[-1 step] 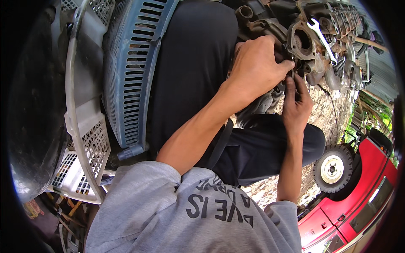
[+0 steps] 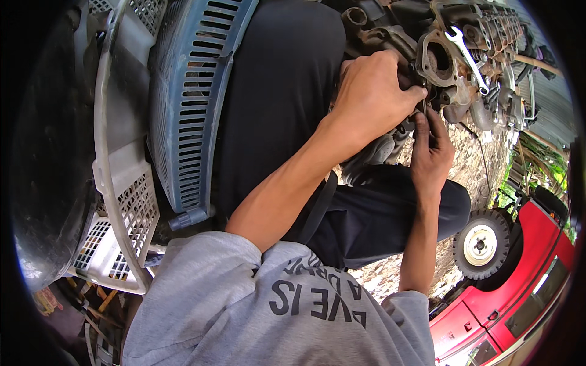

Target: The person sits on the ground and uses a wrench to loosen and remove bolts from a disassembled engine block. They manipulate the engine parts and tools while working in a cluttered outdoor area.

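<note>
My left hand is closed, its thumb and fingers pressed together against the lower left side of a greasy engine. What it holds there is hidden behind the fingers. Just below, my right hand pinches a thin, dark metal piece between thumb and fingertips, pointing up toward the left thumb. Right above both hands is a rusty metal flange with a round opening. A silver combination wrench lies on the engine to the right of that flange, touched by neither hand.
Left of my legs stand a blue slotted plastic crate and a grey-white plastic crate. A black cable hangs over the gravelly ground. A red vehicle with a white-rimmed wheel is at the lower right.
My right hand has shifted very slightly to the right. The left hand keeps its place, and the wrench has not moved.
</note>
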Available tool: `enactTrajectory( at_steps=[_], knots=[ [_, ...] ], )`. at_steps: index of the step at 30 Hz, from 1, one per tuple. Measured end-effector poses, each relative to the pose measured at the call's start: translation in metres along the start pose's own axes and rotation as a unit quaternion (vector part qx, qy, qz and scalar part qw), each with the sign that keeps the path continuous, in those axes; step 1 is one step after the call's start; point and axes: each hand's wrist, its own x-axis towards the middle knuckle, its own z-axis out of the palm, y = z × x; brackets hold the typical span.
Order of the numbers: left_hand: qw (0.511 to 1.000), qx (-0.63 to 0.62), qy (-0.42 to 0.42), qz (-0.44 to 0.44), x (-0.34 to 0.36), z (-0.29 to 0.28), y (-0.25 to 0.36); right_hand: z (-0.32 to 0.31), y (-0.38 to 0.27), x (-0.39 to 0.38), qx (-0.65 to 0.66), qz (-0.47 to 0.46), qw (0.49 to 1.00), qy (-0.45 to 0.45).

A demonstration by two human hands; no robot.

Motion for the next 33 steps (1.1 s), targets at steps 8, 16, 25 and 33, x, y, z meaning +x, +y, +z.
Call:
enactTrajectory(
  at_steps=[8, 16, 25, 33],
  knots=[
    [0.999, 0.025, 0.012, 0.022, 0.000, -0.002, -0.004, 0.002, -0.008, 0.005, -0.034, -0.016, 0.999, 0.022],
    [1.000, -0.015, 0.016, -0.004, 0.000, -0.003, 0.000, 0.007, -0.002, 0.006, -0.035, -0.034, 0.998, 0.039],
    [0.999, -0.025, 0.016, -0.014, -0.002, -0.006, 0.005, 0.038, -0.018, -0.002, 0.025, -0.015, 0.999, 0.021],
    [0.997, 0.004, 0.064, 0.034, 0.000, 0.004, -0.006, 0.058, -0.014, 0.007, 0.021, -0.029, 0.998, 0.045]
  ],
)
